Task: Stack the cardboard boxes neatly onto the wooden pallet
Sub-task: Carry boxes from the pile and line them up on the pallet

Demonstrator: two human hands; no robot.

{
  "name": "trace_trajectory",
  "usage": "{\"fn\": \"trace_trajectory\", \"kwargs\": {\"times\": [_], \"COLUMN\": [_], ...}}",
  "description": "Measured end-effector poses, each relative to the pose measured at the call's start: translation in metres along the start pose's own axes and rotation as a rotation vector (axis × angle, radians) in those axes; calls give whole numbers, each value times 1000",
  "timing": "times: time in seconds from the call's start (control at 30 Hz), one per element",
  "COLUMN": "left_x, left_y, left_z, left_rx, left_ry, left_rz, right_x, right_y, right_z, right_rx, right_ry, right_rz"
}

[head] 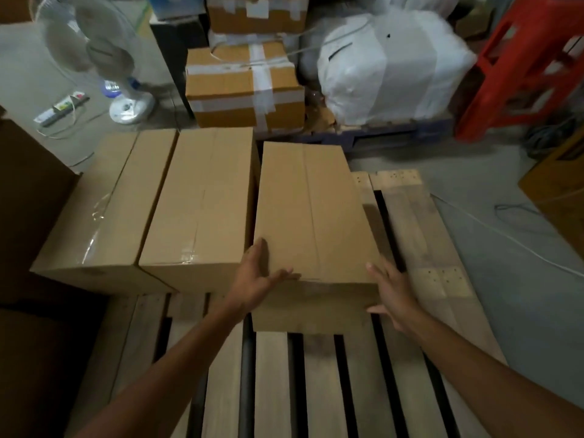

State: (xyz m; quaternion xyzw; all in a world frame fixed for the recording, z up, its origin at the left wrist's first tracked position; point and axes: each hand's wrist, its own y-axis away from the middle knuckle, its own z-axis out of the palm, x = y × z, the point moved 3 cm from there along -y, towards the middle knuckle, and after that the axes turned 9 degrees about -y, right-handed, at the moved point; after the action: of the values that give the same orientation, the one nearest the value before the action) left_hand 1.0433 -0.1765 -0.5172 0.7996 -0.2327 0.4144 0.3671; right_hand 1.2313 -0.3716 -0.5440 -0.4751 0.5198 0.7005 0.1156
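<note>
Three plain cardboard boxes stand side by side on the wooden pallet (322,374). The left box (104,210) and the middle box (202,200) touch each other. The right box (309,210) sits slightly apart and nearer to me. My left hand (256,276) rests with straight fingers on the near left corner of the right box, thumb on its top. My right hand (392,295) lies flat against its near right corner, fingers spread.
Behind the pallet stand taped cardboard boxes (243,86), a white wrapped bale (392,71) on a dark pallet, a white floor fan (98,55) and a red plastic rack (531,58). A large brown box (28,197) is on the left. Cables lie on the floor at right.
</note>
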Motion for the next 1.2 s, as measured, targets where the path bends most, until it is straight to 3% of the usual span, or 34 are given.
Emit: {"fn": "trace_trajectory", "kwargs": {"times": [0.13, 0.23, 0.37, 0.47, 0.53, 0.63, 0.73, 0.93, 1.2], "left_x": [-43, -60, -67, -67, -71, -94, -119, -132, -139], "left_y": [-11, -18, -28, -45, -68, -104, -122, -126, -129], "left_z": [9, 12, -15, -54, -73, -82, -76, -64, -63], "left_rx": [-47, -80, 124, 299, 185, -156, -229, -35, 64], "left_ry": [77, 42, -224, -574, -832, -1285, -1527, -1456, -1339], "left_rz": [-153, -146, -14, 164, 260, 339, 382, 421, 466], "right_x": [32, 46, 57, 70, 76, 68, 59, 38, 23], "right_y": [-34, -57, -66, -67, -71, -80, -90, -106, -122], "right_z": [11, 20, 37, 47, 54, 62, 67, 75, 83], "right_rx": [-24, -60, -106, -147, -80, 15, 25, 4, -28], "right_ry": [183, 244, 314, 849, 1161, 1227, 1251, 1255, 1246], "right_rz": [-150, -195, -160, -176, -239, -340, -356, -393, -440]}}
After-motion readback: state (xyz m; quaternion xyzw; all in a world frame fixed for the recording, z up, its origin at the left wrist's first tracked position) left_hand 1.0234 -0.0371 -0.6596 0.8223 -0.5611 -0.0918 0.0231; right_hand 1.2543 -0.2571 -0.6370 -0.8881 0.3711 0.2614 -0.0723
